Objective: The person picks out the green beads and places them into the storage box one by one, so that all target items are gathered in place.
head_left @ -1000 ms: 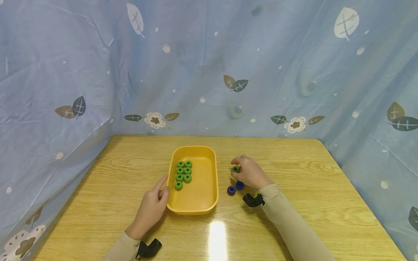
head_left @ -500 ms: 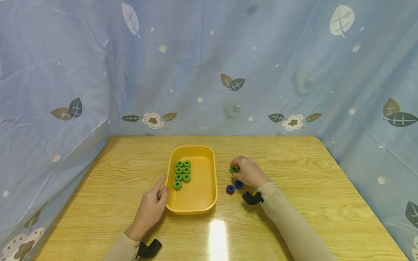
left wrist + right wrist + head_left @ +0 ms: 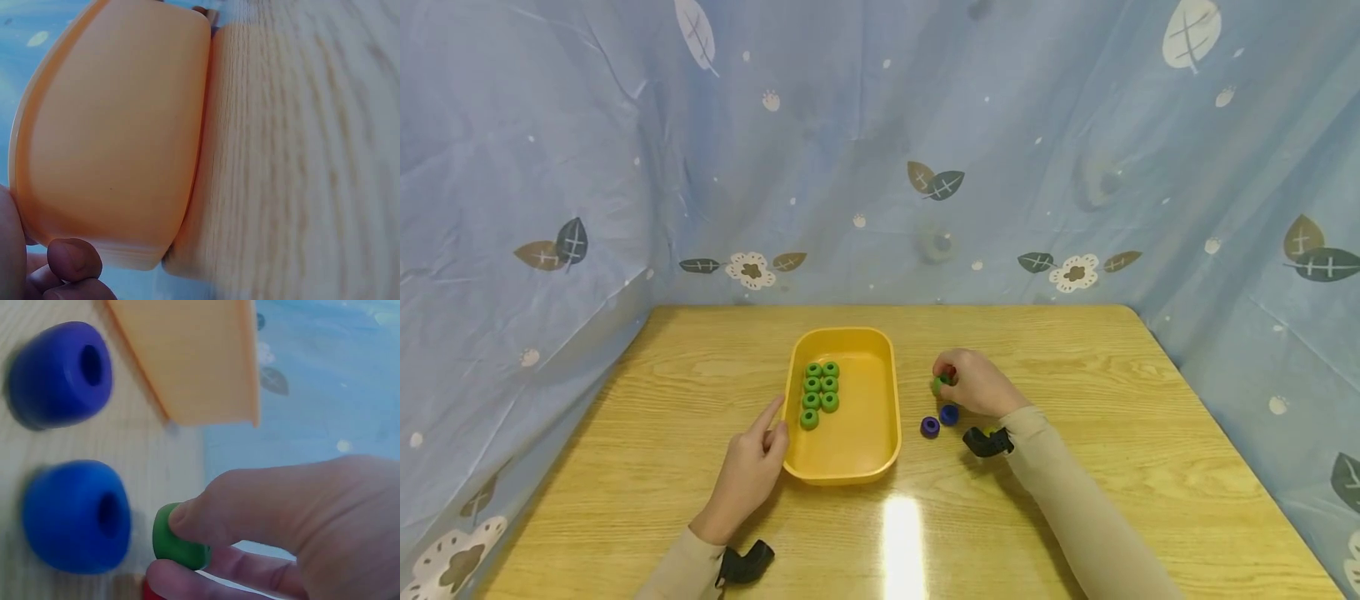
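My right hand (image 3: 981,385) pinches a green bead (image 3: 178,540) between thumb and fingers, right of the yellow tray (image 3: 844,480). A red bead (image 3: 152,591) shows partly behind its fingertips. Near that hand lie a blue bead (image 3: 75,515) and a purple bead (image 3: 62,375), their holes visible in the right wrist view. My left hand (image 3: 743,475) rests at the tray's left side, index finger straight against the rim. In the left wrist view, fingertips (image 3: 74,259) are at the tray's outer wall. Several green beads (image 3: 812,401) stand in two columns inside the tray's left half.
A yellow bead (image 3: 991,431) is mostly hidden by the right wrist's black camera mount (image 3: 987,442). The wooden table (image 3: 1045,333) is bordered by a blue patterned curtain (image 3: 865,150) at the back and sides.
The right hand has shifted slightly right and a red bead has come into sight by its fingers. The left hand stays at the tray; the camera view has tilted slightly.
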Demonstrator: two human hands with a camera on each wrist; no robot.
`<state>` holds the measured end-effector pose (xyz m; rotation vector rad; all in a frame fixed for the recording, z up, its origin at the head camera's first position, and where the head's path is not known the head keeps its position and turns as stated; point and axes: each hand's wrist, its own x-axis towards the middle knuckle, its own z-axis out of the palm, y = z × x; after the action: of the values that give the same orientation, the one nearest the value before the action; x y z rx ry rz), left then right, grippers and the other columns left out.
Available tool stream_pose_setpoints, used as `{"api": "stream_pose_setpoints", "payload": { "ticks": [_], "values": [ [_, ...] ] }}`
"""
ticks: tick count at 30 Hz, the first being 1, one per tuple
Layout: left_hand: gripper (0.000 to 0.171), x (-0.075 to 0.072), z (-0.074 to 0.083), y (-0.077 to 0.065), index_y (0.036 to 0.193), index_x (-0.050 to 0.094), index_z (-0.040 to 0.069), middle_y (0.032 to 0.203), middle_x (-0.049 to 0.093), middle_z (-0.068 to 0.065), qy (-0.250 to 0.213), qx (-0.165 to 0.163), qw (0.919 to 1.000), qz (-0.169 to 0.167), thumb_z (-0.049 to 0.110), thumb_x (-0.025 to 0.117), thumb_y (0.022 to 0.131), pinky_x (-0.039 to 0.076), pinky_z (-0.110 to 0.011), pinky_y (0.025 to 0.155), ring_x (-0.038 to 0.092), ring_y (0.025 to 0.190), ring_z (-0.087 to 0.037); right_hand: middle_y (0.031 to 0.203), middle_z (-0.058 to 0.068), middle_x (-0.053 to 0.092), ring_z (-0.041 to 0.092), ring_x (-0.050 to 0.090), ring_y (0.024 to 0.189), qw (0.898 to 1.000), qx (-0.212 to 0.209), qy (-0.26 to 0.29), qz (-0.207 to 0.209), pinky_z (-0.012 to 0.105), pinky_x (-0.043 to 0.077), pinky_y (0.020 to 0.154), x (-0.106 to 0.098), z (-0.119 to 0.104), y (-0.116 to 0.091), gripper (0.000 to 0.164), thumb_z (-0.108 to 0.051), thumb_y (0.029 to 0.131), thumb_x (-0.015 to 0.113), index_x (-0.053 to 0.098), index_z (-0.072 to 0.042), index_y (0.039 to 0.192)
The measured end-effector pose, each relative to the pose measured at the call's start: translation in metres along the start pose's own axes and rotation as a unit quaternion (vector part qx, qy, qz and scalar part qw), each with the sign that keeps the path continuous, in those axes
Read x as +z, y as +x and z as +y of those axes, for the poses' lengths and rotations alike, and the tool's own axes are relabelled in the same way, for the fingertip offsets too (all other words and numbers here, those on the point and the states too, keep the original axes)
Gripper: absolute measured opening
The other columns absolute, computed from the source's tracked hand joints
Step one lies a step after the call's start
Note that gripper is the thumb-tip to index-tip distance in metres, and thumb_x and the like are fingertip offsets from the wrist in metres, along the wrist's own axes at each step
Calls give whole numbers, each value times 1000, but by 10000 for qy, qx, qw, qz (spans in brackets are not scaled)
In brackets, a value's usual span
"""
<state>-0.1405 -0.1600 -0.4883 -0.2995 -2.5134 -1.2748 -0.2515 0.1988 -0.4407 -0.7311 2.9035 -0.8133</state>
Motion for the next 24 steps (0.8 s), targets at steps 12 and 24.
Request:
{"api": "stream_pose_setpoints", "payload": {
  "ticks": [12, 24],
  "values": [
    [45, 1, -1, -1, 152, 51, 1, 51, 29, 14, 50, -13, 10000, 14, 10, 53, 108, 26, -20, 43, 21, 44, 5, 110, 9, 71, 20, 67, 89, 9993, -26, 219, 291, 39, 57, 81, -11, -6, -3, 19, -8, 92, 75, 72, -7, 110],
    [44, 0, 0, 0, 151, 52, -1, 51, 31, 13, 74, 72, 9999, 40, 10, 52, 108, 27, -20, 43, 22, 44, 4, 107, 6, 68, 14, 61, 82, 9964, -384, 469, 589, 33, 54, 76, -14, -28, -6, 16, -11, 94, 76, 71, -10, 110]
  ]
}}
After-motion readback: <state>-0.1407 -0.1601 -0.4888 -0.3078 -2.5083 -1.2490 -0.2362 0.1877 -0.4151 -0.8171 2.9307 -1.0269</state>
